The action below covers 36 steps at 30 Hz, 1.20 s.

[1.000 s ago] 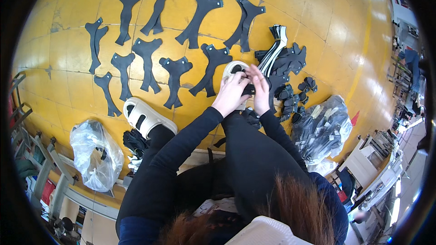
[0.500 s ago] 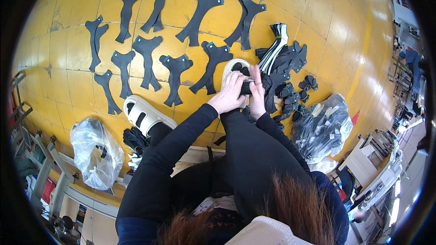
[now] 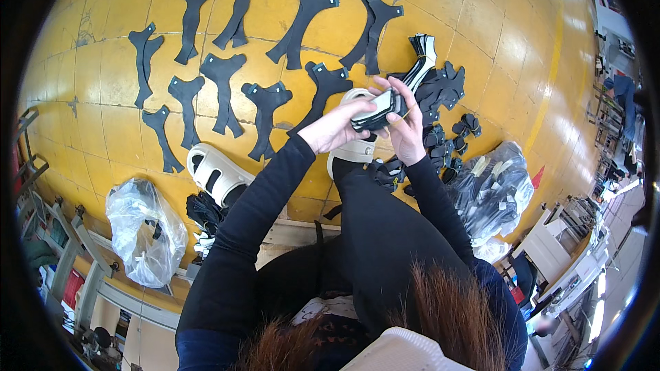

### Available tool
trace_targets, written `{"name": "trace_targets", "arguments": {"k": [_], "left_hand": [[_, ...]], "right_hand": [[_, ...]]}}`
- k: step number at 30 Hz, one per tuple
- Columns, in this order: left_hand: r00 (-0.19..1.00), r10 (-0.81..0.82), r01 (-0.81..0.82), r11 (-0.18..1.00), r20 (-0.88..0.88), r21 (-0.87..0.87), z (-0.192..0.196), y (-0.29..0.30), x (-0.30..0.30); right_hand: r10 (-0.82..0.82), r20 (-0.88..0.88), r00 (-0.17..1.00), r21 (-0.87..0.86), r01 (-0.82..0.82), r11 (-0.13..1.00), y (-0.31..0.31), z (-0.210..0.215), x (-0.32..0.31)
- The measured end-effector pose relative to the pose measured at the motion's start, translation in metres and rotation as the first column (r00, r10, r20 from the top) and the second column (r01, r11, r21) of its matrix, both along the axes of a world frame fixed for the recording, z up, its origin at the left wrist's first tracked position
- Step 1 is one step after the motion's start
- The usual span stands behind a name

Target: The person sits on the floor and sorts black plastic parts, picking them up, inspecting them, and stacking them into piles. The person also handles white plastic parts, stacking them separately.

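Observation:
Both my hands are raised over the right sandal point(image 3: 352, 154), around a small stack of black and pale fabric pieces point(image 3: 386, 102). My left hand point(image 3: 337, 126) grips the stack from its left side, thumb on top. Along the opposite edge are the fingers of my right hand point(image 3: 407, 129), also closed on the stack. What looks like a thin yellow band shows near the right fingers. Just beyond lie a pile of black cut pieces point(image 3: 440, 93) and a banded bundle of black and white strips point(image 3: 424, 62).
Flat black Y-shaped pieces point(image 3: 222, 86) lie in rows on the yellow tiled floor point(image 3: 103, 69). Several small black bundles point(image 3: 440, 154) sit right of my right forearm, beside a filled clear plastic bag point(image 3: 491, 192). Another plastic bag point(image 3: 141, 233) and dark pieces point(image 3: 205, 213) are at left.
Both hands have lifted and turned the stack, so its pale top face now shows. My right fingers have gone from stretched upright to curled around its edge.

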<state>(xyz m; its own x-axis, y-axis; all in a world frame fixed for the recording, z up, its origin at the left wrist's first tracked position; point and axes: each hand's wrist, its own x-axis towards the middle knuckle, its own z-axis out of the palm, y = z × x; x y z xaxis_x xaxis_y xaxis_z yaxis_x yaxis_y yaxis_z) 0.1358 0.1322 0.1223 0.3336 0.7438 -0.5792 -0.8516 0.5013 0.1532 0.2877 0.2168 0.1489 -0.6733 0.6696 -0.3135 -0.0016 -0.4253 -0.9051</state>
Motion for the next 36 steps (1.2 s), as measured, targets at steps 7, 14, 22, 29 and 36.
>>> {"name": "trace_targets", "arguments": {"k": [7, 14, 22, 29, 36], "left_hand": [[0.778, -0.257, 0.436, 0.878, -0.573, 0.199, -0.017, 0.0, -0.011], [0.851, 0.511, -0.517, 0.856, -0.119, -0.021, -0.005, 0.02, -0.023], [0.811, -0.262, 0.423, 0.88, -0.524, 0.215, 0.023, 0.007, -0.05], [0.669, -0.178, 0.499, 0.827, -0.722, 0.258, 0.004, 0.001, -0.031], [0.731, -0.019, 0.292, 0.912, -0.682, 0.287, -0.012, -0.004, -0.022]], "right_hand": [[0.387, 0.354, 0.851, 0.614, -0.524, 0.59, 0.031, 0.064, -0.033], [-0.049, -0.105, 0.993, 0.573, 0.1, 0.814, -0.007, 0.076, -0.052], [0.247, 0.308, 0.919, 0.012, -0.264, 0.964, 0.023, 0.061, -0.044], [0.251, 0.691, 0.678, 0.303, -0.587, 0.75, 0.026, 0.043, -0.024], [0.435, 0.427, 0.793, 0.007, -0.484, 0.875, 0.02, 0.037, -0.018]]}}
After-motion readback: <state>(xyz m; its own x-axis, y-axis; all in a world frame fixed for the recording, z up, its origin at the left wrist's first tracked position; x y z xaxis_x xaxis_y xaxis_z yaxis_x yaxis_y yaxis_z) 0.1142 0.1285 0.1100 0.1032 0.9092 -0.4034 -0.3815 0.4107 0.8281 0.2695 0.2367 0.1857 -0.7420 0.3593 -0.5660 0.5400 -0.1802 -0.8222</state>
